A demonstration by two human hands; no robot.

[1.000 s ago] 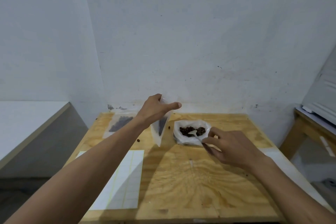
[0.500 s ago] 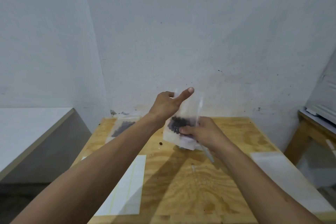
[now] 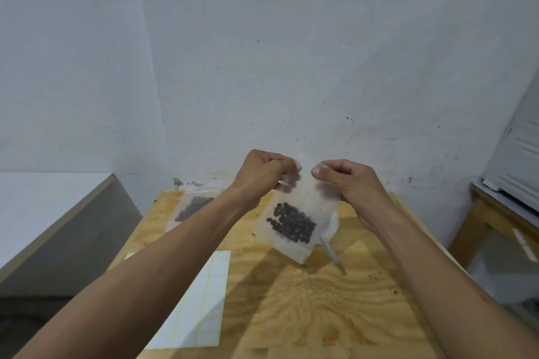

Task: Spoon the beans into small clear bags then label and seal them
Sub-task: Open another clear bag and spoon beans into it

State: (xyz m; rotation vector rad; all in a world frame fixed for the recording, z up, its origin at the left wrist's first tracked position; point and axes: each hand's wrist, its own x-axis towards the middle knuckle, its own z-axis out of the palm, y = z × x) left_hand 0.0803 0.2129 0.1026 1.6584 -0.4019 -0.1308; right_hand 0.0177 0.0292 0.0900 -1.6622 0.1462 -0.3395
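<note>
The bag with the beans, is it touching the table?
Apart. The head view shows the bag with the beans held up by both hands at its top edge, its bottom corner hanging clear above the wooden table.

Dim, soft light; slight blur; curved edges

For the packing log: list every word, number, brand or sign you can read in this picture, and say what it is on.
There is no readable text.
Label sheet on the table: appears blank, only faint ruled lines.
Held bag of beans, pinched at its top by the left hand and right hand: no label or print visible.
Filled bag lying at the back left: no print can be made out.
</note>
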